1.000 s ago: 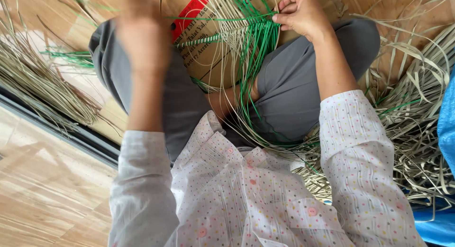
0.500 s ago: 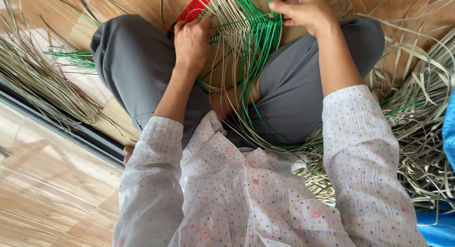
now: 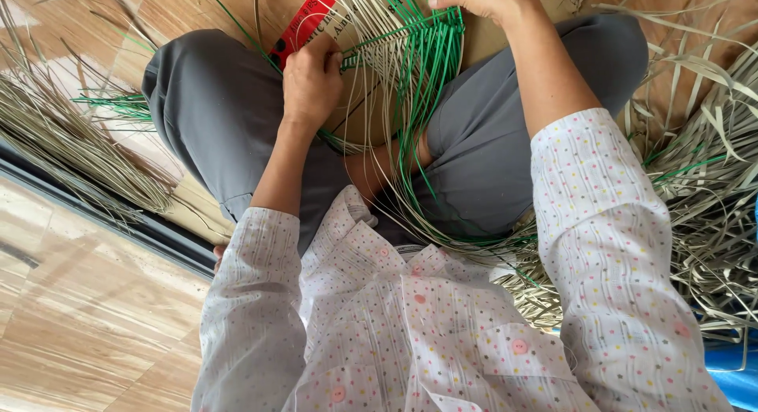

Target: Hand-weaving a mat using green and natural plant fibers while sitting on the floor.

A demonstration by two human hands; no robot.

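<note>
I sat cross-legged on the wooden floor (image 3: pixel 95 333) with the half-woven piece (image 3: pixel 395 56) lying over my lap, between my knees. My left hand (image 3: pixel 312 84) was curled closed, the fingers pressed together and pinching a green strip (image 3: pixel 371 48) at the left edge of the weave. My right hand (image 3: pixel 482 0) was at the top right corner of it, fingers bent and gripping the ends of the green strips there; the tips were partly out of the picture, so I cannot tell exactly how many strips they held.

In my judgement, the risk was in the tension. If one hand pulled harder than the other, the horizontal green strip could slide and the rows would open. The long free ends (image 3: pixel 426 183) hung down over my leg and might tangle with the loose pile of dry straw (image 3: pixel 711 191) at my right side. A dry strip could also crack if it was bent too sharply.

Under the weave lay a flat brown cardboard sheet (image 3: pixel 371 120), and at its upper left a red rectangular band (image 3: pixel 304 21) with dark print on it, set diagonally. Another bundle of pale straw (image 3: pixel 63 143) lay at my left.
</note>
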